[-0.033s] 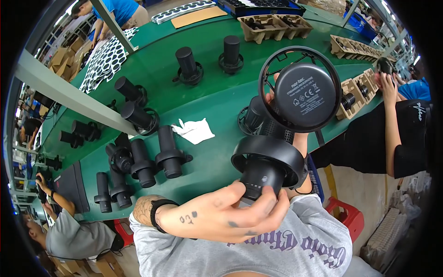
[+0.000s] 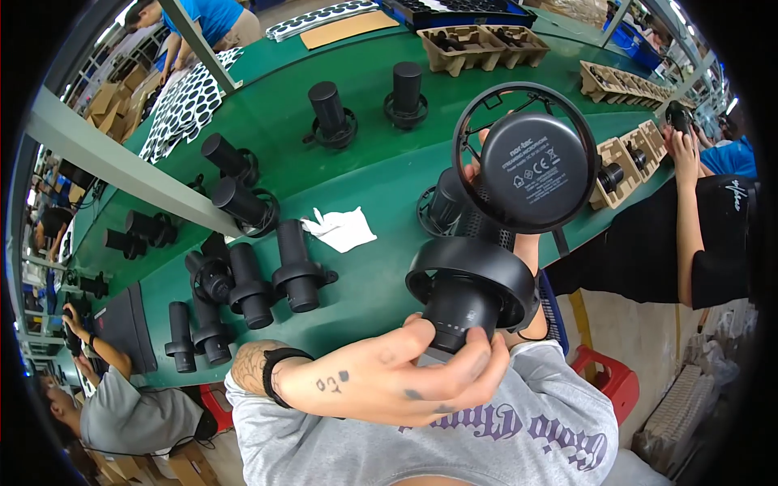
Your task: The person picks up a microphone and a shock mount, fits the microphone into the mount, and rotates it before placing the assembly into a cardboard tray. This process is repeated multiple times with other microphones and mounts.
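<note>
A black streaming microphone (image 2: 462, 304) with a shock-mount ring and a round base (image 2: 539, 170) is held up in front of me, its base tilted toward the camera. My left hand (image 2: 421, 368) has its thumb and fingers closed round the near end, beside a row of small marks and an icon. Behind the microphone, my right hand (image 2: 484, 139) supports it near the base; a fingertip and the wrist show, the rest is hidden. Close behind stands another black microphone (image 2: 447, 202), partly covered. A crumpled white cloth (image 2: 340, 230) lies on the green table (image 2: 365, 283).
Several black microphones (image 2: 250, 287) stand to the left, with others (image 2: 328, 113) farther back. Cardboard pulp trays (image 2: 482, 53) sit at the far side and right. A pale metal post (image 2: 134, 166) rises at left. Co-workers (image 2: 677, 235) work nearby; a red stool (image 2: 608, 381) is at right.
The microphone's near end has turned slightly, its marks shifting a little to the right under my left fingers. The co-worker's hands at right have moved slightly.
</note>
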Motion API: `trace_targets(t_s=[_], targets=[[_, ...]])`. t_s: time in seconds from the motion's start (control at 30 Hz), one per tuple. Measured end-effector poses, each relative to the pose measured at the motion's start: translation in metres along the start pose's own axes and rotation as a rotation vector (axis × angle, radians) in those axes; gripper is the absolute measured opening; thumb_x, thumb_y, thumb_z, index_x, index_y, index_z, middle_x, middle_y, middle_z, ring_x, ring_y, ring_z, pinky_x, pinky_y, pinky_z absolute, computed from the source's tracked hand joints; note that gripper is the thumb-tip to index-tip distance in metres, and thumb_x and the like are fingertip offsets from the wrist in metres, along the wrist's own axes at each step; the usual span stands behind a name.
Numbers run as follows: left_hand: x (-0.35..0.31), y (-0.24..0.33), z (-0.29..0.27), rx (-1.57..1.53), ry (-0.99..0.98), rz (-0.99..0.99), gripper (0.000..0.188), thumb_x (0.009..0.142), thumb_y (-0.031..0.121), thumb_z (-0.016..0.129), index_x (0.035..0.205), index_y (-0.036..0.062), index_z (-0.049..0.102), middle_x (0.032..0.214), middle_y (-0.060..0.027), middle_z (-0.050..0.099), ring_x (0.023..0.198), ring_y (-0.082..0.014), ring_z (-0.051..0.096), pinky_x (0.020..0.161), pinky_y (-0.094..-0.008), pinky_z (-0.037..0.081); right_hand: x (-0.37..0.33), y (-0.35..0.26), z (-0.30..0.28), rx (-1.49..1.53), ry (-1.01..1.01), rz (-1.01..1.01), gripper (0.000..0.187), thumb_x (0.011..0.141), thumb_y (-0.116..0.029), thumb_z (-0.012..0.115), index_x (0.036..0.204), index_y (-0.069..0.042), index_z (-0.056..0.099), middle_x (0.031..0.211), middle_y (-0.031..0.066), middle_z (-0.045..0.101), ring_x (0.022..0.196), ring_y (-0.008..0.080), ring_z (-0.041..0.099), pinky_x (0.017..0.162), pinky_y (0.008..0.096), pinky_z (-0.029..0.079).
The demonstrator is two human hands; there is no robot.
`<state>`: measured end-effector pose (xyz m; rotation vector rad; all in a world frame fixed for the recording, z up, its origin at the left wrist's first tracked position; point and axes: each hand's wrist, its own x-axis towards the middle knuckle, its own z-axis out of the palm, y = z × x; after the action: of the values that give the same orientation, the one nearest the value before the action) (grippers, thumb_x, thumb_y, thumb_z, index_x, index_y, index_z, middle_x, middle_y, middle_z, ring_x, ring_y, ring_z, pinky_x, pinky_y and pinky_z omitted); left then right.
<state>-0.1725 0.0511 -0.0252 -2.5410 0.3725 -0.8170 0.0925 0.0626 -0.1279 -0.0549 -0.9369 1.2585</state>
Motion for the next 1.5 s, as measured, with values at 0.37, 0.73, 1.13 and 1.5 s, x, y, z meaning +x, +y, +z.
trace_targets(t_s=[0.37,0.73,1.13,1.5], targets=[[0.022,-0.004,0.003,-0.024,0.028,0.397,0.038,0.044,0.022,0.057,0.081,0.0150,0.057,0.102,0.0016,0.061,0.115,-0.0169,0.049,0.063,-0.0300,0.027,-0.012,0.016,-0.004,0.574,0.209,0.039,0.075,0.086,-0.017,0.069,0.148,-0.012,0.027,0.134,0.0217,0.045,0.112,0.0346,0.054,0.103,0.0504,0.043],[-0.031,-0.002,0.019,-0.154,0.080,-0.260,0.025,0.076,0.012,0.069,0.100,0.0143,0.070,0.123,0.0037,0.064,0.112,-0.0145,0.054,0.088,-0.0328,0.043,-0.029,-0.092,0.041,-0.029,-0.047,-0.338,0.077,0.089,-0.056,0.056,0.140,-0.003,0.032,0.125,0.0269,0.052,0.108,0.0411,0.059,0.096,0.0533,0.049],[-0.131,0.036,0.025,-0.130,0.073,-1.027,0.032,0.061,-0.005,0.059,0.091,0.0019,0.070,0.098,-0.0101,0.070,0.078,-0.0243,0.064,0.074,-0.0370,0.047,0.015,-0.101,-0.039,-2.217,0.218,0.088,0.045,0.078,-0.027,0.075,0.118,-0.011,0.062,0.102,0.0126,0.062,0.090,0.0308,0.064,0.077,0.0357,0.051],[-0.137,0.032,0.031,-0.141,0.086,-1.056,0.026,0.062,-0.004,0.059,0.085,0.0028,0.070,0.090,-0.0080,0.070,0.077,-0.0232,0.064,0.074,-0.0364,0.047,0.004,-0.084,-0.070,-2.337,0.277,0.083,0.051,0.081,-0.036,0.070,0.125,-0.013,0.060,0.108,0.0093,0.062,0.068,0.0230,0.063,0.062,0.0339,0.051]])
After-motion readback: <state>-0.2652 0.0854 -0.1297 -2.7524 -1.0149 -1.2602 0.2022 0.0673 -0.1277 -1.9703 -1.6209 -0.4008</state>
